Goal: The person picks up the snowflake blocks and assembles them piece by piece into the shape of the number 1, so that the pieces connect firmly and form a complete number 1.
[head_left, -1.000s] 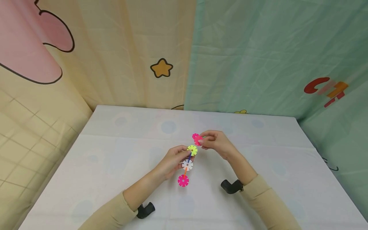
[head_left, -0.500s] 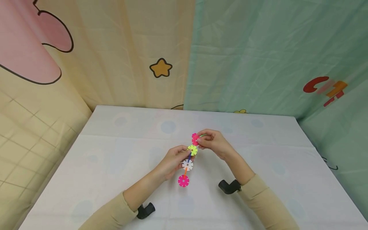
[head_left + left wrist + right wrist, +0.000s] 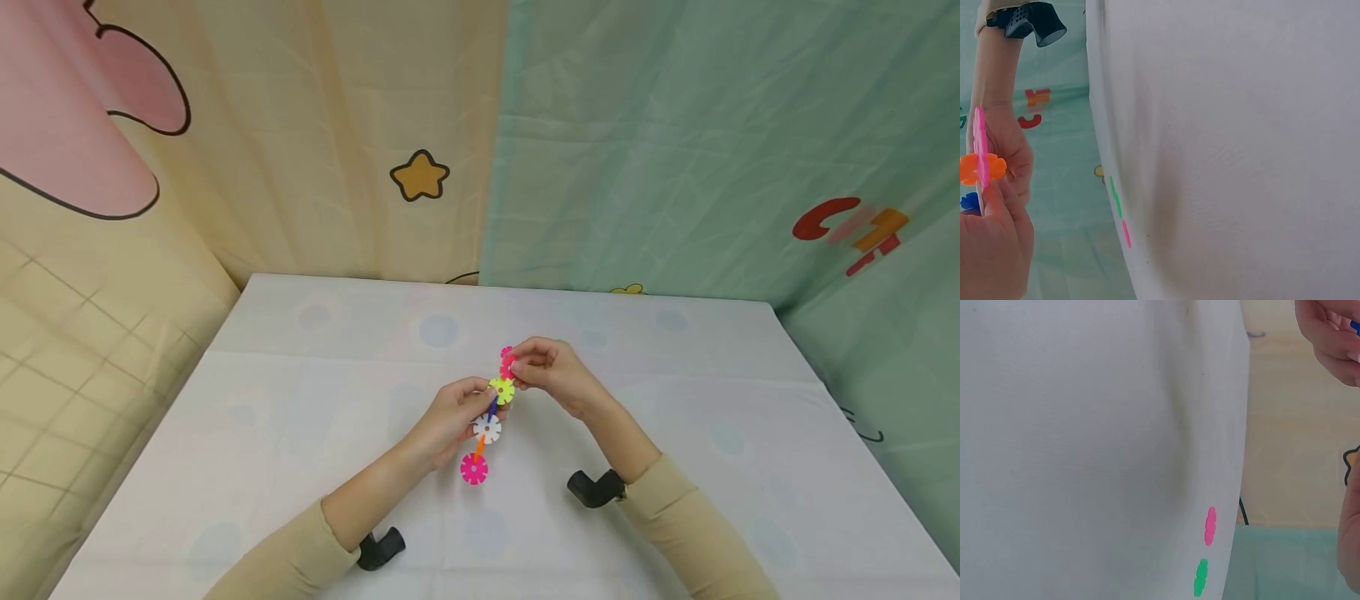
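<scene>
In the head view, my left hand (image 3: 452, 421) pinches a yellow notched disc (image 3: 502, 390) at the top of a linked chain. Below it come a blue disc (image 3: 492, 408) seen edge-on, a white disc (image 3: 487, 428), an orange one (image 3: 480, 447) and a pink one (image 3: 474, 468). My right hand (image 3: 558, 375) pinches another pink disc (image 3: 507, 367) right above the yellow one; whether the two are joined I cannot tell. The left wrist view shows the chain's orange disc (image 3: 994, 167) crossing a pink one (image 3: 980, 134).
A pink disc (image 3: 1210, 526) and a green disc (image 3: 1200, 577) rest on the white-covered table (image 3: 1085, 450), near its far edge. Patterned curtains (image 3: 420, 83) hang behind the table. A black fitting sits at each wrist.
My right hand has moved slightly left, bringing its pink disc against the yellow one in view. The chain's lower end has swung a little left. My left hand keeps its hold.
</scene>
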A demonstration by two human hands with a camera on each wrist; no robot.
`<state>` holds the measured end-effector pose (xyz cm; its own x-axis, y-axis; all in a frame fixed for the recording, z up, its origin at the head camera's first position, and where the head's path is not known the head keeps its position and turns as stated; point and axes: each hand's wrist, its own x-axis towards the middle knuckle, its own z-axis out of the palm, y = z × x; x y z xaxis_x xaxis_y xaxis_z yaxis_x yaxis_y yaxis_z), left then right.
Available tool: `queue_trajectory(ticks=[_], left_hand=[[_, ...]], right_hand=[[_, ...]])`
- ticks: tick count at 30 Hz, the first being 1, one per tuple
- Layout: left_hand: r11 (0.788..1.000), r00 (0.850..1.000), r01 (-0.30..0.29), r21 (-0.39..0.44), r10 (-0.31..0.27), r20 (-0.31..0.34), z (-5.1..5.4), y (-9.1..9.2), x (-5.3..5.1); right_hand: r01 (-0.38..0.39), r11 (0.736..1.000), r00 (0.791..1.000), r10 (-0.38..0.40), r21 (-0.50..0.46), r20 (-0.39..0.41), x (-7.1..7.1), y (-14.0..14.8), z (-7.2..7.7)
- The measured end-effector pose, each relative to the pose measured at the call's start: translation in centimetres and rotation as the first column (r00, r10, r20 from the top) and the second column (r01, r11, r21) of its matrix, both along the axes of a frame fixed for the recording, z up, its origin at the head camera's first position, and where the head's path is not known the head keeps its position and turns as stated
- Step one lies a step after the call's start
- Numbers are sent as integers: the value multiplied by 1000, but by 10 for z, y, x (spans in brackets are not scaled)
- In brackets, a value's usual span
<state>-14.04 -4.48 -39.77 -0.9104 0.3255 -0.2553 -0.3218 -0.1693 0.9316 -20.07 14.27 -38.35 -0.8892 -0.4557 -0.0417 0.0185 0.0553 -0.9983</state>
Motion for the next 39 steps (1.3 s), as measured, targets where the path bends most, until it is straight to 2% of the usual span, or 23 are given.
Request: queue_trajectory(ticks=[3, 7, 13, 16, 20, 24, 27, 29, 34, 37, 39], left_hand=[[1000, 1000, 0, -9, 0, -1, 2, 1, 0], [1000, 1000, 14, -13, -14, 10, 6, 1, 1], [997, 998, 48, 59, -50, 35, 8, 0, 1], [995, 997, 52, 85, -57, 56, 9, 0, 2], [992, 995, 58, 109, -66, 70, 11, 1, 3], [989, 994, 69, 128, -79, 75, 14, 1, 3], [988, 992, 84, 133, -96, 83, 16, 0, 3], [987, 990, 98, 131, -110, 87, 18, -1, 4], [981, 986, 139, 135, -149, 69, 23, -3, 5], [980, 986, 141, 143, -152, 65, 24, -3, 4], [982, 988, 126, 144, -138, 76, 24, -3, 4]], right_hand=[[1, 1000, 999, 0, 10, -41, 2, -1, 1], [6, 999, 990, 1, 49, -138, 8, -4, 4], [-9, 995, 966, 35, 104, -255, 15, -5, 16], [-21, 995, 967, 45, 97, -251, 17, -5, 18], [-22, 999, 973, 31, 41, -227, 19, -5, 16], [-8, 1000, 971, 11, 13, -238, 23, -5, 16], [-28, 999, 966, 32, 22, -256, 23, -5, 18], [-64, 996, 958, 78, 59, -277, 22, -5, 22], [-161, 971, 920, 212, 174, -330, 15, -4, 37], [-179, 966, 910, 234, 186, -341, 15, -5, 42], [-162, 971, 908, 217, 177, -357, 16, -6, 40]])
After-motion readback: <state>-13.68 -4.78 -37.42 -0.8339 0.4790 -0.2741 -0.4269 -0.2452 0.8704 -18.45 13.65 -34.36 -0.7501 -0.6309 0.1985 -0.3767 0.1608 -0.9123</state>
